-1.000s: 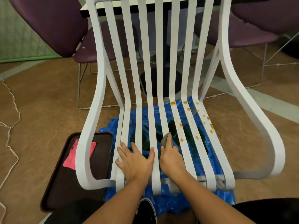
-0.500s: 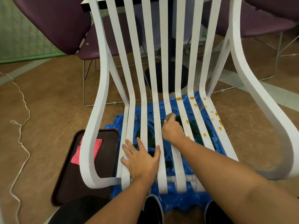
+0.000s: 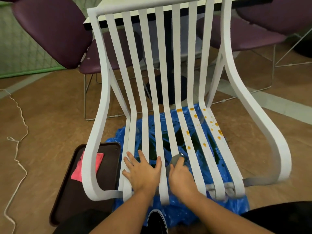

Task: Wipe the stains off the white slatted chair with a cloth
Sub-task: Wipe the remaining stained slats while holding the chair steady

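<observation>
White slatted chair, orange stains right of centre.
Left hand lies splayed on the slats; right hand presses a grey cloth.

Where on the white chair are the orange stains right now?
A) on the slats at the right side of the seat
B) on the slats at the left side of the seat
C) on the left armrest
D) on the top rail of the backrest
A: the orange stains dot the right-hand seat slats of the white chair, beyond the right hand holding the grey cloth.
</observation>
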Tool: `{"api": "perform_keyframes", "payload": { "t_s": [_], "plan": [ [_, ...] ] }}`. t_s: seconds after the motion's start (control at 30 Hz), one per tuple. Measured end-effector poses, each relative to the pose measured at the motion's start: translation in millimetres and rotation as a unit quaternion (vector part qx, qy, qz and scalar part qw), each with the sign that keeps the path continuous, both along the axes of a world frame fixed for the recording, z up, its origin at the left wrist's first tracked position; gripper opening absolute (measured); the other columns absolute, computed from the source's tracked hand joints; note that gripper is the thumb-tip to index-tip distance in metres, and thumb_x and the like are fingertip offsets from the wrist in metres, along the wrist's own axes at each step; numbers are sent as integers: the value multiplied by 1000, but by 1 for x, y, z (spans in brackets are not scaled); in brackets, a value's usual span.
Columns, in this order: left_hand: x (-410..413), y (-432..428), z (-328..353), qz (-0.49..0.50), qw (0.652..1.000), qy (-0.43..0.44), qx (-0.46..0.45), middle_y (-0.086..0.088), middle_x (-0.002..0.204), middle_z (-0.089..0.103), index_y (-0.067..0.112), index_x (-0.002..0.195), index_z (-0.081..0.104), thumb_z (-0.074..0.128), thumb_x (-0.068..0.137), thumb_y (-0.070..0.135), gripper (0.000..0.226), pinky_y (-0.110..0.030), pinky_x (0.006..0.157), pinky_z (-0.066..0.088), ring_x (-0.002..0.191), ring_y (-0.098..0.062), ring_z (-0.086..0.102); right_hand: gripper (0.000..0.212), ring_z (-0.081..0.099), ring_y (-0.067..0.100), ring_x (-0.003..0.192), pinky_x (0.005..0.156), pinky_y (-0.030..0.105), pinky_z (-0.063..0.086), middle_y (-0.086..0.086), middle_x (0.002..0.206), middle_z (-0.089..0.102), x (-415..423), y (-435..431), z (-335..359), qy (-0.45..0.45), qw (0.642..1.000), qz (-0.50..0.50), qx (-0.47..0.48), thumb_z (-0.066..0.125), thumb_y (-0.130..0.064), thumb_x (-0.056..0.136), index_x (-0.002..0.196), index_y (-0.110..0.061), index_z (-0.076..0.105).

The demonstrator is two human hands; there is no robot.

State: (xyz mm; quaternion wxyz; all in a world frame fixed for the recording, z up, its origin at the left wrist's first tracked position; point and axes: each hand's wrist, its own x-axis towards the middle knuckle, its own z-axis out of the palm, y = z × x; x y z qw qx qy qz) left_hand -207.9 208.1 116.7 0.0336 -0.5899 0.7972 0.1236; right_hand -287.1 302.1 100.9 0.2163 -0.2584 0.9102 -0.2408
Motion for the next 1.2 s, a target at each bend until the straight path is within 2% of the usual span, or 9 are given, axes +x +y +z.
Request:
{"api": "perform_keyframes", "payload": {
  "t_s": [0.13, 0.2, 0.33, 0.4, 0.47, 0.6, 0.7, 0.83, 1.2],
  "plan": [
    [2, 2, 0, 2, 1000, 6, -6, -17, 168, 2, 24, 162, 16, 21, 87, 83, 95, -61, 117, 17, 155, -35, -1, 43, 57, 14, 76, 63, 25, 49, 1, 104, 58, 30, 32, -10, 17, 1000, -7, -16, 33, -43, 104, 139, -18, 26],
    [0, 3, 1, 2, 1000, 6, -8, -17, 169, 2, 24, 162, 17, 22, 88, 83, 95, -61, 117, 17, 155, -35, -1, 50, 60, 17, 97, 82, 30, 53, 2, 118, 58, 37, 43, -18, -9, 998, -14, -58, 33, -44, 104, 145, -18, 27],
    [1, 2, 0, 4, 1000, 6, -8, -16, 168, 2, 25, 162, 17, 22, 88, 83, 94, -61, 117, 17, 155, -35, -1, 61, 47, 11, 125, 103, 19, 38, -3, 141, 46, 50, 70, -37, -106, 981, -41, -159, 42, -41, 101, 155, -22, 21],
    [1, 2, -1, 3, 1000, 8, -8, -16, 168, 2, 24, 162, 17, 22, 88, 83, 94, -61, 117, 18, 155, -35, -1, 60, 43, 4, 125, 98, 1, 29, -9, 142, 42, 58, 78, -46, -118, 975, -44, -185, 47, -36, 99, 151, -30, 17],
    [1, 2, -1, 1, 1000, 11, -6, -17, 168, 1, 24, 162, 17, 23, 88, 82, 94, -61, 117, 18, 155, -35, -1, 59, 43, 3, 123, 94, -4, 27, -11, 139, 43, 63, 79, -51, -111, 971, -67, -199, 49, -33, 98, 148, -31, 18],
    [1, 0, -4, 0, 1000, 16, -10, -17, 168, 2, 24, 161, 18, 23, 88, 83, 94, -61, 117, 17, 155, -36, 0, 68, 57, 11, 115, 95, 23, 46, -8, 129, 59, 64, 69, -43, -99, 973, -97, -182, 33, -60, 91, 148, -22, 36],
    [1, 0, -5, 1, 1000, 15, -17, -17, 168, 3, 24, 161, 18, 22, 87, 83, 95, -62, 117, 18, 155, -36, 0, 64, 62, 14, 95, 81, 35, 54, -9, 108, 64, 58, 59, -28, -43, 983, -100, -150, 22, -67, 90, 134, -25, 44],
    [0, 0, -4, 0, 1000, 15, -19, -18, 168, 4, 24, 161, 19, 23, 87, 82, 94, -61, 116, 20, 154, -36, 1, 26, 58, 12, 71, 66, 38, 52, -9, 79, 58, 43, 39, -6, -9, 993, -89, -80, 28, -51, 101, 102, -28, 40],
    [0, -1, -5, -1, 1000, 12, -10, -19, 168, 3, 22, 161, 18, 23, 88, 82, 95, -62, 115, 20, 154, -37, 0, 33, 55, 18, 70, 61, 34, 43, -2, 78, 53, -20, -33, 6, -53, 997, -64, 1, 26, -45, 105, 108, -15, 40]
  ]
}}
